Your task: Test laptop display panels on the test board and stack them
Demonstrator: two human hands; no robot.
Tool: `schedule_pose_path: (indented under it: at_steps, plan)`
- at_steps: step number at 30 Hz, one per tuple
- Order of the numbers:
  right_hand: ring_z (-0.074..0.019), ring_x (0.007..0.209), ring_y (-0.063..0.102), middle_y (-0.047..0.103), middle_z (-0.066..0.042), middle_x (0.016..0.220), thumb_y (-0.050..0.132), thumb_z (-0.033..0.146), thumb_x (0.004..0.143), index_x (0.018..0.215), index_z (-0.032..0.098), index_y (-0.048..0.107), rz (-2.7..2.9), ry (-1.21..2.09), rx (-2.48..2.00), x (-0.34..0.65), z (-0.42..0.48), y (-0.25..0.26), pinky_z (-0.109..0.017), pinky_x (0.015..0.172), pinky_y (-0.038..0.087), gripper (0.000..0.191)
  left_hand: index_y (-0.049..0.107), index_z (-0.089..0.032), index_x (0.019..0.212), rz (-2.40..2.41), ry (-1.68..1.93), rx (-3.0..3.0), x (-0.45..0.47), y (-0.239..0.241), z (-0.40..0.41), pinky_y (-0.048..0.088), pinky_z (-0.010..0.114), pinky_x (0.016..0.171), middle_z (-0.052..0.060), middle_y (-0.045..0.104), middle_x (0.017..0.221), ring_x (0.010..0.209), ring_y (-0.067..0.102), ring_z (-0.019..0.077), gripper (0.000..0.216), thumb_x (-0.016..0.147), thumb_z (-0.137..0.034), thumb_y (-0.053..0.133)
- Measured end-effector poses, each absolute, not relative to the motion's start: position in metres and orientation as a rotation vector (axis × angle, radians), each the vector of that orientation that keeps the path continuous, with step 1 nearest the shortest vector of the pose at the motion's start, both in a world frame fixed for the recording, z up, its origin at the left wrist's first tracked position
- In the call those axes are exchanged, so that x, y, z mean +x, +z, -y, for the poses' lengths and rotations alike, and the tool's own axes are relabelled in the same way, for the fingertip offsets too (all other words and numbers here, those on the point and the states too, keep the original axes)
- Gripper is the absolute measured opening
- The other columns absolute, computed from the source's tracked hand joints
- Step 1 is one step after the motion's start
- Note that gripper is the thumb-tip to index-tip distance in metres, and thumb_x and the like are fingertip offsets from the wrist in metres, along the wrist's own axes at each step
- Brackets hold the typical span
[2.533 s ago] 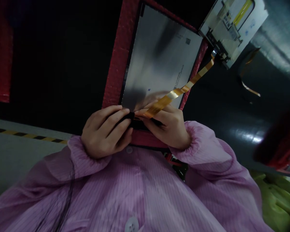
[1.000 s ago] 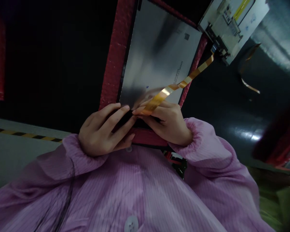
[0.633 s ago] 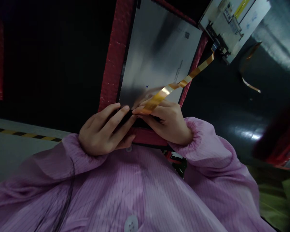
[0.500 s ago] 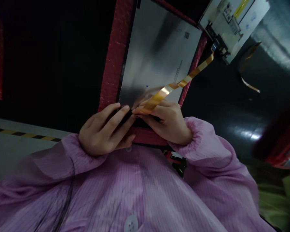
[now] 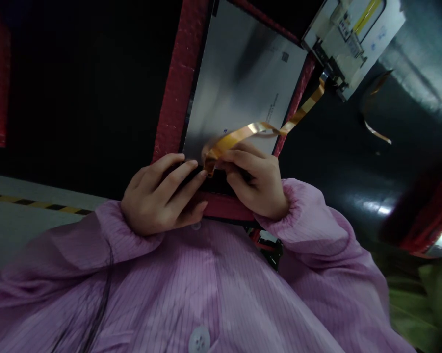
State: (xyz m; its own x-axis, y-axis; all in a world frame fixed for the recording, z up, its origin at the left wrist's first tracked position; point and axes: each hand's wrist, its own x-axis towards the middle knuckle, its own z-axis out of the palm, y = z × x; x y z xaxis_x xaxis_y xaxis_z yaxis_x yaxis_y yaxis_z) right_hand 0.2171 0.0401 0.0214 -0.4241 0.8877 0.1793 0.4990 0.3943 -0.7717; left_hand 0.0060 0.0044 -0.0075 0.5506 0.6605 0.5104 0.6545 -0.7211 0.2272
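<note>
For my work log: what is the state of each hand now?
Left hand: open, spread at near edge of display panel.
Right hand: curled beside the gold ribbon cable; grip cannot be told.

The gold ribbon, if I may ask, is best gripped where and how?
Probably by both long edges of the gold ribbon, just above its curled lower end, from the side of the right hand. There it arches off the panel, which seems to leave its edges free, while the left hand crowds the other side.
</note>
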Motion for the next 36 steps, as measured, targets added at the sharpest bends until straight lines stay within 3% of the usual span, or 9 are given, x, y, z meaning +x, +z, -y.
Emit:
schedule_pose_path:
  at_steps: [6,18,21,24,28,31,36]
  plan:
    - [-0.0015,0.081,0.059,0.064,-0.001,0.085,0.049,0.005,0.081,0.091,0.011,0.068,2.025,0.889,-1.282,0.217,-0.037,0.021,-0.012,0.077,0.050,0.022,0.064,-0.004,0.116,-1.091,1.020,2.724,0.003,-0.009,-0.005,0.060,0.039,0.079,0.018,0.069,0.110,0.106,0.067,0.0324,0.052,0.078,-0.038,0.068]
    - [-0.0021,0.083,0.059,0.066,-0.001,0.090,0.047,0.005,0.082,0.091,0.012,0.065,2.036,0.890,-1.263,0.217,-0.039,0.022,-0.013,0.079,0.051,0.022,0.062,-0.016,0.125,-1.178,0.902,2.744,0.005,-0.009,-0.003,0.059,0.041,0.083,0.013,0.067,0.118,0.108,0.065,0.0302,0.053,0.079,-0.043,0.068]
    - [-0.0032,0.085,0.058,0.066,-0.002,0.091,0.046,0.006,0.084,0.093,0.011,0.065,2.106,0.799,-1.235,0.217,-0.039,0.020,-0.014,0.082,0.052,0.022,0.061,-0.020,0.127,-1.209,0.893,2.704,0.005,-0.009,-0.003,0.058,0.042,0.084,0.011,0.067,0.119,0.108,0.065,0.0295,0.053,0.079,-0.041,0.068]
    - [-0.0084,0.094,0.056,0.066,-0.005,0.098,0.045,0.011,0.087,0.101,0.009,0.066,2.276,0.503,-1.180,0.214,-0.031,0.021,-0.021,0.090,0.053,0.025,0.060,-0.020,0.126,-1.185,0.887,2.680,0.003,-0.009,-0.003,0.058,0.042,0.084,0.013,0.066,0.120,0.108,0.065,0.0300,0.052,0.078,-0.039,0.068]
    - [-0.0207,0.116,0.050,0.060,-0.011,0.121,0.051,0.029,0.088,0.119,0.008,0.062,2.474,0.118,-1.403,0.202,-0.004,0.026,-0.035,0.098,0.051,0.039,0.059,-0.012,0.124,-1.158,1.001,2.602,0.002,-0.007,-0.003,0.058,0.042,0.090,0.018,0.062,0.122,0.113,0.063,0.0307,0.050,0.078,-0.030,0.066]
    - [-0.0316,0.138,0.036,0.044,-0.017,0.144,0.049,0.053,0.087,0.135,0.003,0.052,2.459,0.020,-1.715,0.193,0.016,0.026,-0.046,0.111,0.043,0.069,0.058,-0.013,0.125,-1.280,0.982,2.407,0.002,0.002,-0.003,0.055,0.042,0.095,0.019,0.056,0.132,0.120,0.059,0.0297,0.046,0.081,-0.027,0.063]
    - [-0.0317,0.152,0.016,0.021,-0.019,0.157,0.045,0.061,0.085,0.151,0.000,0.028,2.362,0.097,-1.852,0.190,0.029,0.013,-0.052,0.121,0.034,0.091,0.057,-0.018,0.127,-1.139,0.725,2.070,-0.011,0.027,-0.012,0.047,0.041,0.108,0.013,0.049,0.142,0.131,0.049,0.0243,0.039,0.090,-0.030,0.056]
